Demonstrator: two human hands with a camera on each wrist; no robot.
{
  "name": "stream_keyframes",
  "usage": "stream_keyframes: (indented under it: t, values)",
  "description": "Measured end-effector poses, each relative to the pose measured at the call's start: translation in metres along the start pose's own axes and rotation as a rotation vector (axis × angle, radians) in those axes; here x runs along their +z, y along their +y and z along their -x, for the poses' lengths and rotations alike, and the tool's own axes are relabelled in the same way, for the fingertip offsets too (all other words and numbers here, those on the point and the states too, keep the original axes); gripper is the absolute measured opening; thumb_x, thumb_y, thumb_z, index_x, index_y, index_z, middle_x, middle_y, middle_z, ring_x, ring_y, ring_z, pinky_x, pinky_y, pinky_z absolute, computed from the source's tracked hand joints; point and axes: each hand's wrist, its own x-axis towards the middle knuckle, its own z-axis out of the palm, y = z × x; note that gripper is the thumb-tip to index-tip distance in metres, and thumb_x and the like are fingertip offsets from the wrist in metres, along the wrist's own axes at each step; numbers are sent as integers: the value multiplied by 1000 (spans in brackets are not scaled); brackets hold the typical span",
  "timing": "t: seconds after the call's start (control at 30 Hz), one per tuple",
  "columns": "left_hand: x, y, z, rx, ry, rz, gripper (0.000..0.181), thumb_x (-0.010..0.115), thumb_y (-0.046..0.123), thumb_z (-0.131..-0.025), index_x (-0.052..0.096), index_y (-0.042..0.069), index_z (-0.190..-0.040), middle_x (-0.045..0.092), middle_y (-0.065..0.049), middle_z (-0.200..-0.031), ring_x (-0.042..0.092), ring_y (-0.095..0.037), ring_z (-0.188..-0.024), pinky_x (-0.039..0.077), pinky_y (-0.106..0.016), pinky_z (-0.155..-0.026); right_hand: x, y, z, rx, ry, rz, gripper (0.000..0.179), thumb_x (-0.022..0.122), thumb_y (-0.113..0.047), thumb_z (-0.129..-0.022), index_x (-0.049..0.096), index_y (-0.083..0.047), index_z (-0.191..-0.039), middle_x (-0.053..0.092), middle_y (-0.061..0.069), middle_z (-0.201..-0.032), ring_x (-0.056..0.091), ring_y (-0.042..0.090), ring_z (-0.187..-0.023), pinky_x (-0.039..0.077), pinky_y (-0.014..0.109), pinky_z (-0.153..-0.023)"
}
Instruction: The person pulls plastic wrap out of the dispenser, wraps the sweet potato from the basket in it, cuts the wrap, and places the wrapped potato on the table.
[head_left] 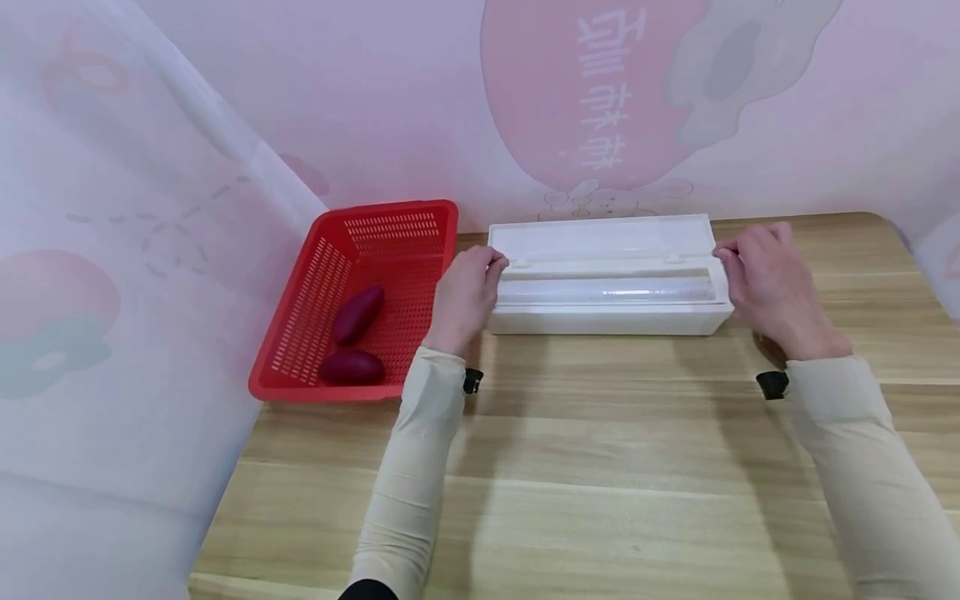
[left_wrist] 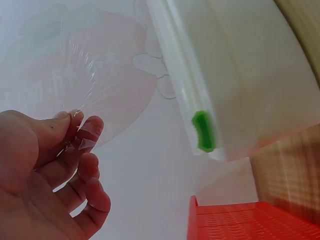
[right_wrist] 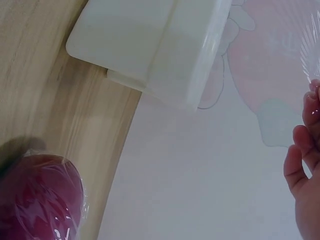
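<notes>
A white cling film dispenser (head_left: 600,321) stands on the table with its lid raised, a roll of cling film (head_left: 607,290) lying inside. At its left end, my left hand (head_left: 465,300) pinches clear film (left_wrist: 90,70) between thumb and fingertips. My right hand (head_left: 776,292) pinches the film's other side by the right end; in the right wrist view its thumb is cut off by the frame. The stretched sheet is nearly invisible from the head. A green piece (left_wrist: 203,131) sits on the dispenser's end.
Left of the dispenser stands a red plastic basket (head_left: 288,333) with two purple oval vegetables (head_left: 358,315) inside. A film-wrapped purple item (right_wrist: 45,200) lies on the wooden table (head_left: 600,500) near my right wrist, mostly hidden from the head. A printed cloth (head_left: 390,108) hangs behind.
</notes>
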Motion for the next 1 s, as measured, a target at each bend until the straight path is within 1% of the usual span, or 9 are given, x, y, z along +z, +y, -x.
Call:
stream_keyframes:
  t: [0.2, 0.5, 0.63, 0.67, 0.7, 0.77, 0.83, 0.9, 1.0]
  values:
    - [-6, 5, 0, 12, 10, 25, 20, 52, 22, -100, 64, 10, -110, 66, -6, -104, 60, -19, -90, 53, -35, -82, -5, -2, 0, 35, 9, 26, 12, 52, 1, -95, 58, 12, -95, 57, 27, -89, 47, 44, -92, 38, 51, -82]
    - [-16, 11, 1, 27, 34, 39, 19, 55, 22, -99, 63, 9, -110, 66, -7, -105, 61, -19, -89, 54, -34, -83, -16, -10, 0, 120, -31, 71, 17, 48, -7, -99, 57, 7, -101, 54, 21, -92, 53, 34, -75, 41, 46, -58]
    - [-22, 13, 2, 43, 35, 64, 20, 53, 21, -99, 62, 8, -111, 66, -8, -104, 60, -19, -88, 53, -33, -83, -21, -14, -2, 118, -18, 49, 18, 47, -7, -100, 56, 8, -103, 55, 22, -93, 55, 36, -74, 42, 49, -59]
    - [-23, 13, 2, 44, 32, 84, 20, 53, 21, -99, 62, 7, -111, 66, -8, -103, 59, -19, -86, 54, -32, -82, -22, -15, -2, 127, -25, 39, 18, 46, -7, -100, 56, 7, -104, 56, 21, -91, 56, 34, -72, 42, 46, -60]
    - [-24, 14, 1, 48, 29, 106, 20, 53, 20, -99, 62, 7, -110, 66, -9, -102, 60, -19, -83, 54, -32, -81, -23, -16, -3, 135, -30, 25, 19, 45, -8, -100, 56, 7, -104, 57, 20, -89, 56, 31, -70, 43, 42, -61]
    - [-27, 14, 1, 52, 19, 153, 19, 53, 18, -99, 62, 5, -110, 66, -9, -98, 60, -19, -77, 54, -30, -77, -26, -18, -4, 165, -57, -14, 21, 42, -10, -102, 56, 6, -107, 61, 19, -86, 58, 13, -65, 43, 30, -61]
    - [-30, 15, 1, 52, 9, 187, 18, 53, 17, -99, 62, 5, -109, 66, -9, -95, 59, -19, -71, 54, -29, -73, -29, -19, -5, 196, -88, -58, 23, 40, -12, -102, 55, 5, -109, 65, 18, -86, 52, -8, -62, 38, 16, -60]
    - [-33, 17, 2, 55, 4, 191, 18, 53, 17, -99, 62, 4, -109, 66, -9, -94, 59, -18, -69, 54, -28, -71, -31, -20, -5, 212, -101, -97, 24, 40, -13, -103, 54, 4, -110, 67, 18, -91, 43, -24, -63, 34, 6, -57]
    - [-37, 19, 3, 69, 9, 170, 18, 54, 16, -98, 62, 4, -108, 66, -10, -96, 60, -18, -71, 55, -28, -71, -34, -21, -5, 219, -78, -165, 23, 41, -13, -102, 52, 5, -111, 68, 14, -98, 43, -28, -64, 36, 2, -58]
